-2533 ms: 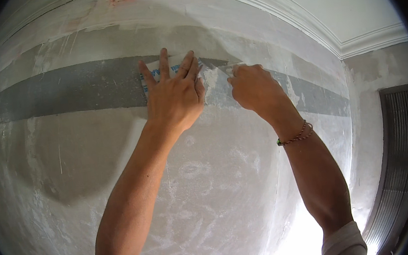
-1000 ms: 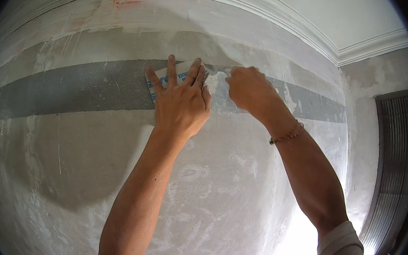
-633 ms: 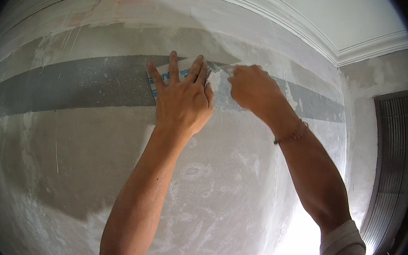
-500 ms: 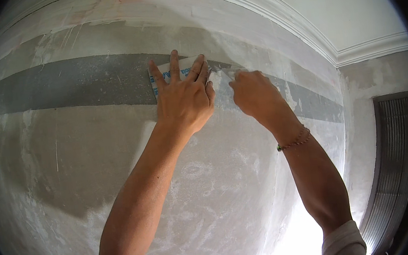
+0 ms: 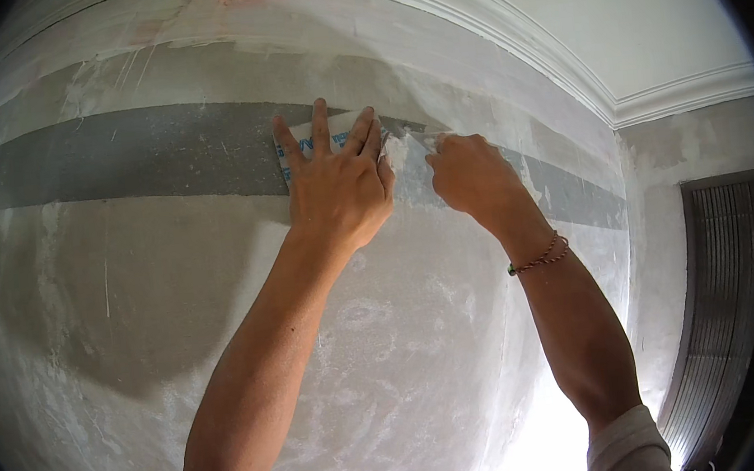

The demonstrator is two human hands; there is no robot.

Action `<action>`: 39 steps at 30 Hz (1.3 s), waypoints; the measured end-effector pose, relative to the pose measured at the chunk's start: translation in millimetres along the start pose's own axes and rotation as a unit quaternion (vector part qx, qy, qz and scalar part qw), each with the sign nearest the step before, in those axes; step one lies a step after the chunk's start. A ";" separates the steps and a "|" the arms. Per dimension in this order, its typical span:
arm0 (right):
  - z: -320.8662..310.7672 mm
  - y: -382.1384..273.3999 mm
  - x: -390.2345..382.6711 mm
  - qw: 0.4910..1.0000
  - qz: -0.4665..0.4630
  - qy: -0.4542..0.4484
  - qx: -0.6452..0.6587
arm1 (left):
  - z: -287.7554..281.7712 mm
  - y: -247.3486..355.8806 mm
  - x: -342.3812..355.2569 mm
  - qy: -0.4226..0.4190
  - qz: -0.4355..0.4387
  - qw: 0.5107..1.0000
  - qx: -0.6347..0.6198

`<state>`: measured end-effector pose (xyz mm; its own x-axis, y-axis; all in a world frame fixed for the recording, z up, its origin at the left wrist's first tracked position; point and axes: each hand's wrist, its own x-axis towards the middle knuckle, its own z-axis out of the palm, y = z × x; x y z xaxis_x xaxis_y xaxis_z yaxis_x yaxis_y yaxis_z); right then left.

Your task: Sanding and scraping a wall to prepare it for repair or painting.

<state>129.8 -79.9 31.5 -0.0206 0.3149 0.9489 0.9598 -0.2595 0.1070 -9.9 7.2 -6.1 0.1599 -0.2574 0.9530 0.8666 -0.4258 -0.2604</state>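
Observation:
My left hand (image 5: 336, 189) lies with fingers spread over a white sheet (image 5: 341, 126) with blue print, pressing it against the wall's dark grey band. The palm hides much of the sheet. Just to the right, my right hand (image 5: 473, 176) is closed round a small putty knife (image 5: 420, 142); its handle is mostly hidden in the fist. Its pale blade points left, toward the sheet's right edge. Whitish, rough patches (image 5: 409, 173) show on the wall between the hands.
The dark grey band (image 5: 152, 157) runs across the patchy plastered wall (image 5: 191, 281). White moulding (image 5: 548, 33) borders the ceiling above. At the right, past the wall's corner, stands a dark slatted panel (image 5: 714, 294). Bright light comes from the lower right.
The view has shifted slightly. My left hand keeps pressing the sheet in the same place, and the putty knife's blade now shows more clearly beside it.

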 end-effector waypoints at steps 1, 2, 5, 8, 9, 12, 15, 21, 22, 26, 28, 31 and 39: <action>-1.5 0.4 0.5 1.000 0.008 -0.007 -0.020 | 1.3 0.7 0.3 0.002 0.002 1.000 0.008; -4.0 -0.6 -1.1 1.000 0.008 -0.009 -0.019 | 0.1 0.2 -0.1 0.000 0.002 1.000 0.008; -1.0 -1.4 -3.8 0.998 0.028 -0.008 0.052 | -1.4 -2.4 -2.4 -0.015 0.004 1.000 0.000; 6.5 5.0 1.2 0.999 0.002 0.032 -0.012 | -0.7 0.7 2.2 0.010 -0.001 1.000 0.008; -5.0 -2.0 -1.1 1.000 0.020 0.005 0.019 | -1.3 1.7 1.4 0.001 -0.001 1.000 0.004; -3.7 -1.0 -4.1 0.999 0.022 -0.014 0.023 | 2.7 2.0 -0.3 0.008 0.002 1.000 -0.008; -6.6 -3.5 -3.9 1.000 0.005 0.001 0.003 | 4.6 1.8 -0.4 0.023 0.005 1.000 -0.013; 6.4 6.4 8.9 1.000 -0.003 0.018 -0.009 | 4.8 3.0 0.9 0.032 0.006 0.999 -0.022; 1.7 4.4 9.6 0.999 0.024 0.027 0.010 | 4.4 4.0 1.8 0.036 0.007 0.999 -0.025; -4.6 -1.7 -2.0 1.000 0.001 0.011 -0.012 | 4.0 0.6 0.8 0.029 0.001 0.999 -0.016; -15.3 -7.6 -3.2 0.999 0.028 -0.025 -0.002 | 5.8 2.4 1.2 0.020 0.002 1.000 -0.018; -6.3 -2.4 -7.3 1.000 -0.009 0.004 -0.010 | 3.8 2.1 0.1 0.026 -0.002 1.000 -0.012; 10.8 11.1 2.5 0.999 -0.021 -0.003 -0.031 | 2.9 7.0 0.5 0.023 -0.003 1.000 -0.007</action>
<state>143.4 -72.1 31.8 -0.0597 0.3318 0.9414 0.9392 -0.3008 0.1656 -2.4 6.6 -7.0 0.1321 -0.2936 0.9467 0.8609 -0.4394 -0.2564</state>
